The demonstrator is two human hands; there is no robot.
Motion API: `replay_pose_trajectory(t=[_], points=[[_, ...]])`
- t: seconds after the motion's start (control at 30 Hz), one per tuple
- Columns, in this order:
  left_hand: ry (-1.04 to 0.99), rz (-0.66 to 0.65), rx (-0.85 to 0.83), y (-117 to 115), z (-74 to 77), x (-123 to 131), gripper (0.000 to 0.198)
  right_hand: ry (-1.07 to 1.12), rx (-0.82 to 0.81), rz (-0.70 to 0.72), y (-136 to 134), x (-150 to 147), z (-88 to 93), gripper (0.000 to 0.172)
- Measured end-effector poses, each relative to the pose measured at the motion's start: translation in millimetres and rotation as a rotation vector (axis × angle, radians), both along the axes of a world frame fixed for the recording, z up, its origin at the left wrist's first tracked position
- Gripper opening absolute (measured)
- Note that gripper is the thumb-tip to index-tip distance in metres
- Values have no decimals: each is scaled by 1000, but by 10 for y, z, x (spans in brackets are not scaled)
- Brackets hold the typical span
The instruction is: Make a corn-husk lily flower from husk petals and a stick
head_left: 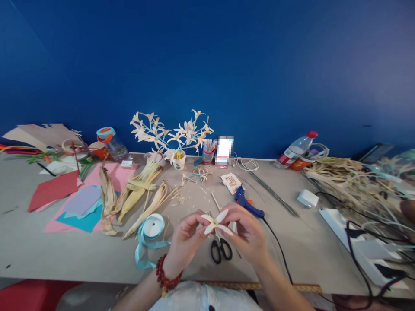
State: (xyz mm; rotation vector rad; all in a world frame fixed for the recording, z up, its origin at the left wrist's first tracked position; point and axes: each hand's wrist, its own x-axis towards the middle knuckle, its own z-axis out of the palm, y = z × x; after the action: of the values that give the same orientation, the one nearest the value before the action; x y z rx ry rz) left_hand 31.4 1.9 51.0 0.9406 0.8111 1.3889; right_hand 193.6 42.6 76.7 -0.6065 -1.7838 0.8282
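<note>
A small cream flower [215, 223] with four pointed petals is held up between both hands, above the table's front part. My left hand [187, 242], with a red bead bracelet at the wrist, pinches its left petals. The fingers of my right hand [248, 235] are closed on the petals at the right. Scissors with black handles [221, 251] lie on the table just below the flower. Behind my right hand rests a blue glue gun [248, 203], its cable running toward the front edge. A roll of light blue ribbon [153, 226] lies left of my left hand.
Corn husks [139, 194] and coloured paper [82, 201] cover the left side. Flower branches stand in a white cup [179, 160] at the back. Thin wires [274, 193], a bottle [296, 149], a power strip [356, 250] and dried husks [343, 185] are at the right.
</note>
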Motion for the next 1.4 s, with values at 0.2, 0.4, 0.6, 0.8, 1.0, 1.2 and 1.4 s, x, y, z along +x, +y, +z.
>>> replay_pose_trajectory(t=[0.2,0.4,0.6,0.8,1.0,1.2,1.4], points=[[45,5,48,-3,34,-17,14,-59,32,11,21,44,29,14],[81,0,54,-15,38,-30,14,-67,61,34,31,47,73,17],[58,-1,58,-1,45,-16,18,-22,46,56,43,76,49,22],[-11,-9,0,2,56,6,16,15,35,44,30,88,35,20],[-156,-32,-126,8,20,24,13,-10,-27,-46,-5,28,25,13],[-202,-52,-155,13,-12,27,10,-21,-11,-83,-19,-17,-6,14],[-228,-78,-175,9,0,34,10,-41,11,-100,-14,-41,3,14]])
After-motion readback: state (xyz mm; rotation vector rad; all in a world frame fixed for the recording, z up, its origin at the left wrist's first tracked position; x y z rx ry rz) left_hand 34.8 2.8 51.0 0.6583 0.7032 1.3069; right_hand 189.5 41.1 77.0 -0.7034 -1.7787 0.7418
